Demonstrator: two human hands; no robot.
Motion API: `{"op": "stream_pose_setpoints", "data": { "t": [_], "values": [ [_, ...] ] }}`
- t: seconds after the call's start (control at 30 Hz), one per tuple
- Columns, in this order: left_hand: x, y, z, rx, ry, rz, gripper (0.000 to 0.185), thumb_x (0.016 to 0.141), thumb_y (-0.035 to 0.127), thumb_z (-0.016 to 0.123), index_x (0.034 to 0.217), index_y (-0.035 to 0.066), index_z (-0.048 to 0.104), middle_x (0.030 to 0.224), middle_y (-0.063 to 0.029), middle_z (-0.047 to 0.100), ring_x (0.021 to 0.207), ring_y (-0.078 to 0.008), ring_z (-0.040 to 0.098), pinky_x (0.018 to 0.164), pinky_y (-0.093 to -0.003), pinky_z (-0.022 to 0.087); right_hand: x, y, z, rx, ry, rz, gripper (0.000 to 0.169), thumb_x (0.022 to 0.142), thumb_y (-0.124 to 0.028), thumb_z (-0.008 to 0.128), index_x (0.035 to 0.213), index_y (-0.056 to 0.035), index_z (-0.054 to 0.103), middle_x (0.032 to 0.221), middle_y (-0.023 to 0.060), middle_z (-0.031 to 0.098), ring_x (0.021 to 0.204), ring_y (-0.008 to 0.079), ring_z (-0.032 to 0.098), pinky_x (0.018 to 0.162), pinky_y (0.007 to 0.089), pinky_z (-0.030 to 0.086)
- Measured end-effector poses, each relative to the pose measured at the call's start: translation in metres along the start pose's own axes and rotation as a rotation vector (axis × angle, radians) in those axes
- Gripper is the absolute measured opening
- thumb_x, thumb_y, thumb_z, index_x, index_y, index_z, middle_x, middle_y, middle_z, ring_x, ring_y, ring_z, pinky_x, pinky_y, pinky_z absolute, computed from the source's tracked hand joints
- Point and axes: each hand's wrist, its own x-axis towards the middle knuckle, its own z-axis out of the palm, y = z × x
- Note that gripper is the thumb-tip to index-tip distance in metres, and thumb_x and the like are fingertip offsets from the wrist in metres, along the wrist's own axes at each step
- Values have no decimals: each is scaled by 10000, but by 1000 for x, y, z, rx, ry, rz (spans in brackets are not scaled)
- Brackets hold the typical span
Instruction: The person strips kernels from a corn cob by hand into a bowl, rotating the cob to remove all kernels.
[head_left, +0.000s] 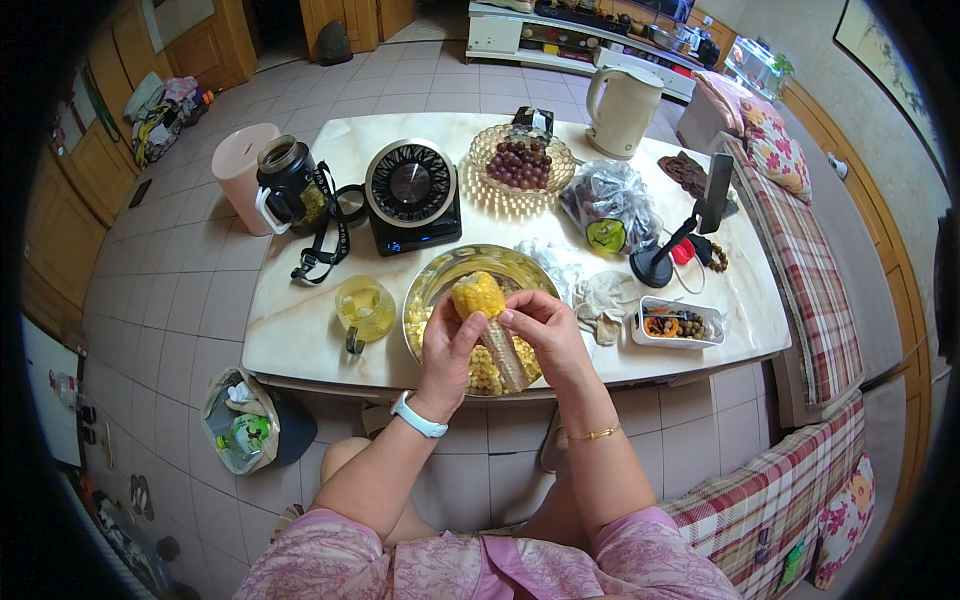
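A partly stripped corn cob (480, 297) is held up between my hands, over a wide stainless steel bowl (417, 279). Yellow kernels still cover its far end, while the near length is bare. My left hand (451, 341) grips the cob from the left. Thumb and fingertips of my right hand (546, 330) pinch at the edge of the kernels from the right. Loose corn kernels (486, 376) lie in the bowl beneath, partly hidden by my hands and the cob.
Left of the bowl stand a glass mug (365, 309) of yellowish drink and a black electric appliance (412, 196). Beyond are a grape bowl (556, 176), a plastic bag (611, 202) and a kettle (624, 112). Rightward are a phone stand (652, 266), crumpled cloths (600, 296) and a white box (679, 341).
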Motion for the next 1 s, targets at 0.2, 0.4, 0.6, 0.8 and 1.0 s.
{"op": "stream_pose_setpoints", "data": {
  "t": [0.2,0.4,0.6,0.8,1.0],
  "values": [
    [1,4,2,54,-18,81,481,946,254,711,1308,8,511,1214,-60,602,1116,-144,566,985,-298,449,0,3,5,-25,36,-82,134,874,-50,763,975,2,692,912,23,699,824,84,641,772,235,529],
    [2,4,2,55,23,52,459,962,256,684,1309,10,513,1209,-63,606,1096,-140,584,949,-293,482,1,12,10,-382,170,-352,134,849,-24,766,933,29,676,915,59,679,812,110,654,739,245,547],
    [4,3,-3,-120,113,-81,449,999,311,609,1361,67,503,1239,-59,616,1118,-173,617,965,-342,518,-3,2,23,-592,283,-621,98,841,8,744,896,18,664,869,84,658,736,149,662,678,263,540],
    [6,6,-2,-158,129,-76,456,995,353,621,1348,83,520,1216,-32,610,1085,-128,618,895,-286,546,-2,3,20,-656,367,-574,107,840,36,727,920,12,659,867,91,653,711,157,658,652,267,535],
    [5,5,-5,-164,126,-89,427,1018,309,589,1352,54,514,1230,-56,624,1096,-163,630,947,-339,529,-2,2,23,-750,347,-628,125,846,33,723,963,11,684,895,96,655,757,165,668,668,265,543]
  ]
}}
